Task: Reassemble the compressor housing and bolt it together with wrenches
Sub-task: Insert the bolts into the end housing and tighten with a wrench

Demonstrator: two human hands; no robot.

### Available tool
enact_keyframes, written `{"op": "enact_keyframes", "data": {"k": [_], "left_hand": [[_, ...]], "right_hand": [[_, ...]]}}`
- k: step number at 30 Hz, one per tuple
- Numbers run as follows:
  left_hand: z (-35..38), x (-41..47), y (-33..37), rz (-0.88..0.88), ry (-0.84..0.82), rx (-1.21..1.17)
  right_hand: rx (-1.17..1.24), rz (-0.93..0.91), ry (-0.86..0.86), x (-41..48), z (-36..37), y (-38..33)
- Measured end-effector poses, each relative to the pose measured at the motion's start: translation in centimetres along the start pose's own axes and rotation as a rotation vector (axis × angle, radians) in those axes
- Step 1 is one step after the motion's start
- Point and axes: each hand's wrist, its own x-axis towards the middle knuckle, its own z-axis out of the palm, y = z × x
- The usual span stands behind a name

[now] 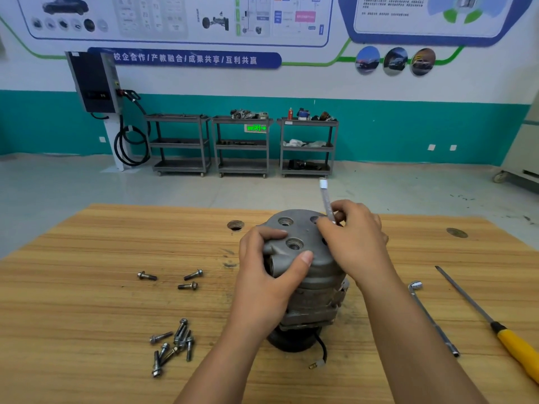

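Observation:
The grey metal compressor housing [303, 258] stands upright in the middle of the wooden table [87, 301], its end cap with round ports facing up. My left hand [268, 266] grips the cap from the left side, thumb on top. My right hand [355, 240] holds a slim silver wrench [326, 196] at the cap's far right edge; the tool's lower end is hidden behind my fingers. Three loose bolts [186, 279] lie left of the housing. A pile of several bolts [173, 345] lies nearer me.
An L-shaped socket wrench [431, 316] and a yellow-handled screwdriver [495, 328] lie on the table to the right. Two round holes [235, 225] are in the tabletop. A short black wire with a connector [319, 361] trails from the compressor's base. Shelving carts stand by the far wall.

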Motion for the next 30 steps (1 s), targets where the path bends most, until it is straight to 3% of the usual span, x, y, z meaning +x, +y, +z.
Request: {"op": "enact_keyframes", "data": {"k": [2,5,9,12,15,19,22,26,30], "left_hand": [[0.0,0.0,0.0,-0.005,0.003,-0.005],[-0.1,0.0,0.0,-0.004,0.017,-0.019],[-0.1,0.0,-0.1,-0.011,0.024,-0.017],[-0.1,0.0,-0.1,-0.010,0.029,-0.007],[-0.1,0.0,-0.2,-0.001,0.039,-0.011],[0.1,0.1,-0.2,-0.003,0.037,-0.011],[0.0,0.1,-0.6,0.034,0.020,0.014],[-0.2,0.2,-0.9,0.048,0.024,0.034],[-0.1,0.1,-0.8,0.028,0.039,0.042]], "right_hand": [[0.151,0.096,-0.039,0.0,0.3,0.6],[0.736,0.210,-0.029,-0.9,1.1,1.3],[1.204,0.179,0.226,-3.1,2.3,1.3],[1.319,0.081,0.287,-4.4,2.8,1.3],[1.245,-0.057,0.300,-6.0,3.0,1.9],[0.759,-0.286,0.325,-7.8,3.4,3.1],[0.549,-0.389,0.344,-7.7,3.0,3.0],[0.472,-0.405,0.357,-5.8,1.3,1.5],[0.407,-0.302,0.191,-3.8,0.1,0.3]]}}
